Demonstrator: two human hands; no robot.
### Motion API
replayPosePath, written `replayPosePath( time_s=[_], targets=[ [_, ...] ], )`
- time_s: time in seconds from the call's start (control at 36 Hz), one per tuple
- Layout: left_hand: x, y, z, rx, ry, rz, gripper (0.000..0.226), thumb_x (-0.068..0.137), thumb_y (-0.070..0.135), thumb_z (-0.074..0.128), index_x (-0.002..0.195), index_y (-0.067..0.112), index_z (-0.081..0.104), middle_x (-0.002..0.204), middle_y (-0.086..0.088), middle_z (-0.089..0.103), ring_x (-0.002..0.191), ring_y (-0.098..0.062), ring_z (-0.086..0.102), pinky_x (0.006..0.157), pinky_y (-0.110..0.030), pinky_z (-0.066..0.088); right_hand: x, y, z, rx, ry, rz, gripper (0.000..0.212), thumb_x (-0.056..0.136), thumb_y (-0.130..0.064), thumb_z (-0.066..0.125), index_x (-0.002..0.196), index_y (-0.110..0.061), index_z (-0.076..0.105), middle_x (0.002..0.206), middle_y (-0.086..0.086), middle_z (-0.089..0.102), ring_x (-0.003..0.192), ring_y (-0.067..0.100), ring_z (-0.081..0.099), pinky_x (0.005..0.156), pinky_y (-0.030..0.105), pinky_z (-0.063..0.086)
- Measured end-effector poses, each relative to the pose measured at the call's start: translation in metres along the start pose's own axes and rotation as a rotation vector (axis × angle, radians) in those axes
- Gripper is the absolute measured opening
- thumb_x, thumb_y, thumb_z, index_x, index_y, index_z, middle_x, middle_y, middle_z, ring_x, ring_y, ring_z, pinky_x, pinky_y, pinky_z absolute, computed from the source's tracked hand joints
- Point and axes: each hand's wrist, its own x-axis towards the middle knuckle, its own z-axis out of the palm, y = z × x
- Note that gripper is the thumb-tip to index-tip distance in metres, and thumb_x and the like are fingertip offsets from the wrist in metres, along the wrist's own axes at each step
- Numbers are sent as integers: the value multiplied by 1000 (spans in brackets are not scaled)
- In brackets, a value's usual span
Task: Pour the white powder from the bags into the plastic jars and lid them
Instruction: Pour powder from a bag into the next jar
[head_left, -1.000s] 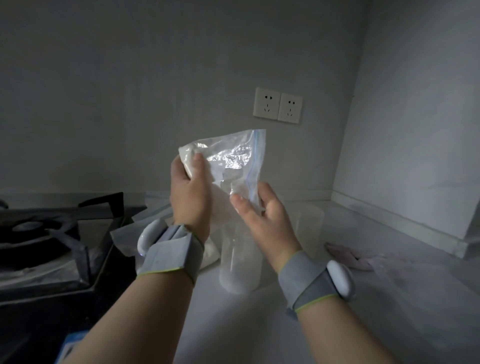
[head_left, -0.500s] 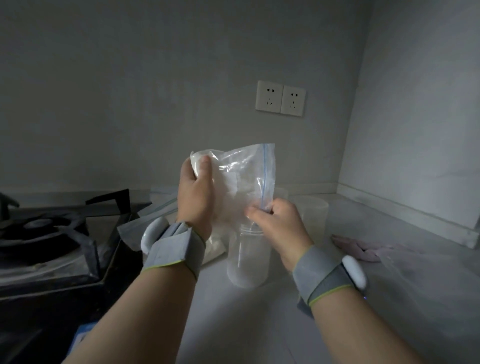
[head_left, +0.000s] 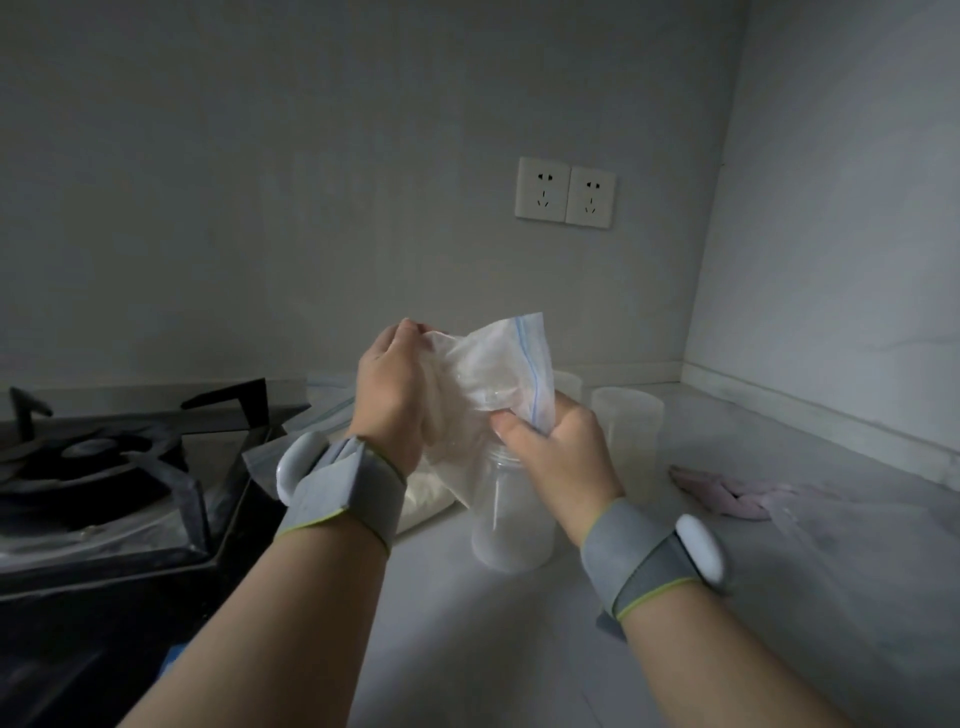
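At the far left a stove (head_left: 104, 467) is seen; just right of it spare bags (head_left: 317, 415) are laid flat on the counter (head_left: 467, 649), one with powder (head_left: 426, 499) in it, probably kept within reach for later pours. The left hand (head_left: 389, 395) is raised, its fingers curled tight round the bunched bottom of a zip bag (head_left: 493, 364); the bag is thereby held high and tilted so that, it is judged, its contents are sent down toward the zip edge. Below it a jar (head_left: 511, 514) is stood upright and open on the counter, directly under the bag's lower corner (how much has landed inside cannot be told through the cloudy wall). The right hand (head_left: 556, 447) is closed on that corner, thumb and fingers pinching the blue-striped edge just at the jar's mouth, apparently so that the flow is steered in. Further right spare jars (head_left: 628, 426) are set unlidded near the wall; a cloth (head_left: 727, 493) is placed well apart.
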Motion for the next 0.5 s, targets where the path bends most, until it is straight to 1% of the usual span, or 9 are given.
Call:
replayPosePath(
  time_s=[0.08,0.14,0.19,0.25,0.31,0.36,0.42,0.44,0.5],
  targets=[
    [4,6,-4,-3,-21,-2,35,100,16,35,76,7,58,80,-11,63,71,-23,58,70,-30,49,1,4,1,24,9,16,6,80,-12,65,74,-15,66,80,9,71,85,27,66,78,35,51],
    [5,10,-5,-71,-47,-31,38,101,15,32,72,8,56,80,-9,64,70,-19,59,72,-29,49,2,6,2,55,3,28,13,80,-12,65,69,-19,65,77,4,70,85,25,66,80,37,52],
    [5,10,-7,-112,-78,-78,34,100,17,36,77,7,59,80,-7,63,73,-18,59,74,-29,49,2,6,1,83,2,38,16,80,-11,64,67,-20,64,73,-1,68,85,25,66,80,37,51],
    [6,8,-12,-96,-129,-148,26,97,22,42,89,6,62,81,-8,62,77,-22,58,77,-31,47,1,6,1,99,2,42,17,80,-12,64,66,-20,63,72,-2,66,85,26,66,80,36,51],
    [3,7,-15,-29,-189,-200,23,93,22,46,97,5,62,80,-11,58,76,-24,55,69,-30,44,1,6,1,97,4,39,18,81,-12,63,66,-22,62,71,-4,66,85,25,65,81,35,50],
    [2,8,-17,0,-193,-200,15,91,12,49,87,3,62,74,-11,55,68,-22,53,60,-27,41,1,6,1,96,3,33,19,81,-11,62,67,-23,62,71,-6,66,85,22,65,82,35,50],
    [2,9,-17,-2,-174,-158,21,92,5,49,72,7,57,64,-7,54,61,-18,51,57,-24,42,1,5,2,100,5,30,19,82,-11,62,68,-24,61,72,-6,66,86,22,65,82,34,50],
    [1,10,-16,2,-171,-137,23,93,5,49,71,8,56,63,-5,54,61,-17,51,58,-24,43,1,5,2,101,9,31,18,82,-11,62,68,-23,62,72,-5,66,85,22,65,81,33,50],
    [1,14,-15,-5,-174,-108,21,94,7,49,74,9,56,69,-6,55,65,-17,52,61,-25,43,1,6,1,104,23,41,18,81,-11,63,66,-21,61,67,-7,64,77,18,63,76,30,49]
  ],
)
